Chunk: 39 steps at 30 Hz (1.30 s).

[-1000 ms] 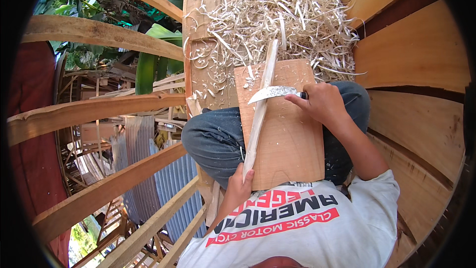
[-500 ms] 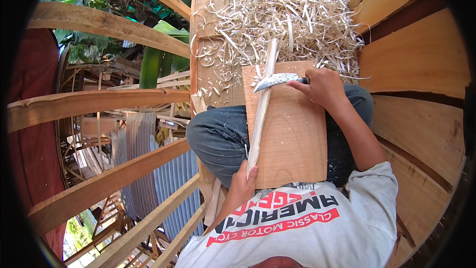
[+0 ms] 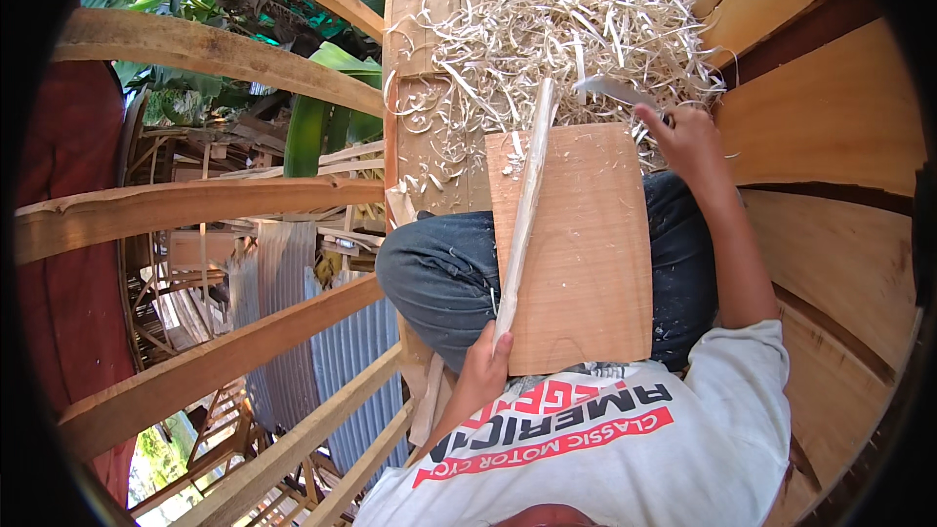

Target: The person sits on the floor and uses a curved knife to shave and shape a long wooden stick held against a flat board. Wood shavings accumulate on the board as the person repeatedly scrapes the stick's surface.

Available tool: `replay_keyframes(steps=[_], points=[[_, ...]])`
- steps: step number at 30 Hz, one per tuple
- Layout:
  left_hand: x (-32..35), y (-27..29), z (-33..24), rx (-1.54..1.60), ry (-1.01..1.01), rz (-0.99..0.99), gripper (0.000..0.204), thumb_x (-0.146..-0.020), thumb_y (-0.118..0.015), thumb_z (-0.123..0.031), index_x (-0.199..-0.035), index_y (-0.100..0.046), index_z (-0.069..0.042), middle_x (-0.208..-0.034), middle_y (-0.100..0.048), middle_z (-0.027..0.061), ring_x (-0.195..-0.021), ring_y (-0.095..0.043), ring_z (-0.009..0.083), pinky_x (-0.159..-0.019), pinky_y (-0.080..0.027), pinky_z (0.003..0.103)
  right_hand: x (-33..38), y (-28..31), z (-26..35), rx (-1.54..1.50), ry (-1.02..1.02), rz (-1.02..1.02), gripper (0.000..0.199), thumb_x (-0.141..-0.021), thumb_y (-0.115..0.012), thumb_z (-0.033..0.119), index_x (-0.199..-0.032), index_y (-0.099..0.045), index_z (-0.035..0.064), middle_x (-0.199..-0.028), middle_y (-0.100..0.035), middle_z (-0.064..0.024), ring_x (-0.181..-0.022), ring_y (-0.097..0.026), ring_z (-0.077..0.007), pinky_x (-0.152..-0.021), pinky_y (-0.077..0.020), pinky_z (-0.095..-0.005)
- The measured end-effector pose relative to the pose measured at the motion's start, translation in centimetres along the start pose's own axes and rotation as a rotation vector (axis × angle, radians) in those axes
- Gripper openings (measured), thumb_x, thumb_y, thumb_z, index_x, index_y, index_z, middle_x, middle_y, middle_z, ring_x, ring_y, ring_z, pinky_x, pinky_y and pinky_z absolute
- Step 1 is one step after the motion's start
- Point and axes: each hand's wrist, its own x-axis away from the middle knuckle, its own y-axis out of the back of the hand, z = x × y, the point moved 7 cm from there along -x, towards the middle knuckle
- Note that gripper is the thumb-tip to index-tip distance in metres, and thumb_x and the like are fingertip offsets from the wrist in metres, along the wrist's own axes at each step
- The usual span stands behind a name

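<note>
My left hand (image 3: 485, 359) grips the near end of a pale, peeled wooden stick (image 3: 528, 205). The stick slants away from me along the left part of a flat wooden board (image 3: 586, 254), its far end sticking out past the board's far edge. The board rests across my lap. Beyond the board's far right corner, my right hand (image 3: 688, 141) is closed on the dark handle of a curved knife (image 3: 617, 91). Its blade points left and is slightly blurred, held apart from the stick, over the shavings. A few small chips lie on the board.
Curly wood shavings (image 3: 586, 20) cover much of the plank floor (image 3: 420, 29) ahead. A slatted wooden railing (image 3: 195, 210) runs along my left, with corrugated metal sheets (image 3: 351, 351) and leaves beyond it. A plank wall (image 3: 820, 107) closes in on my right.
The knife has come off the stick, and my right hand has moved away from me and to the right with it. My left hand still holds the stick's near end.
</note>
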Motion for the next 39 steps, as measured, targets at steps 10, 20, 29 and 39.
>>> replay_keyframes(steps=[10,20,29,39], points=[[-0.1,-0.2,-0.9,-0.089,-0.045,-0.004,0.043,-0.099,-0.041,-0.038,-0.106,-0.051,0.004,-0.078,-0.057,0.0286,-0.083,-0.062,0.0446,-0.069,-0.045,0.04,6.1,-3.7,6.1,0.099,0.255,0.128,0.066,-0.077,-0.059,0.067,-0.066,-0.067,0.0023,-0.054,-0.059,-0.015,-0.051,-0.062,-0.0301,-0.051,-0.0495,-0.0379],[0.0,0.1,-1.4,-0.095,-0.093,-0.018,0.044,-0.099,-0.041,-0.037,-0.112,-0.051,0.004,-0.085,-0.06,0.0292,-0.088,-0.062,0.0446,-0.073,-0.046,0.039,0.0,-0.7,0.1,0.042,-0.02,-0.102,0.08,-0.081,-0.047,0.073,-0.061,-0.063,-0.0023,-0.059,-0.06,-0.0222,-0.059,-0.064,-0.0346,-0.056,-0.0506,-0.0444],[-0.4,-0.1,-0.3,-0.029,-0.055,0.009,0.044,-0.099,-0.04,-0.038,-0.107,-0.052,0.004,-0.08,-0.059,0.0273,-0.08,-0.065,0.0344,-0.07,-0.046,0.038,10.4,-2.8,8.1,0.059,0.341,0.218,0.064,-0.075,-0.063,0.064,-0.061,-0.063,0.0023,-0.051,-0.057,-0.0128,-0.047,-0.06,-0.0281,-0.048,-0.0476,-0.0361],[0.1,0.0,-2.4,-0.132,-0.065,-0.072,0.042,-0.099,-0.04,-0.037,-0.105,-0.05,0.004,-0.079,-0.057,0.032,-0.088,-0.058,0.0509,-0.067,-0.045,0.042,9.5,-4.0,8.5,0.1,0.376,0.149,0.065,-0.073,-0.063,0.067,-0.057,-0.059,0.0041,-0.051,-0.056,-0.0117,-0.048,-0.06,-0.0276,-0.047,-0.0475,-0.0358]])
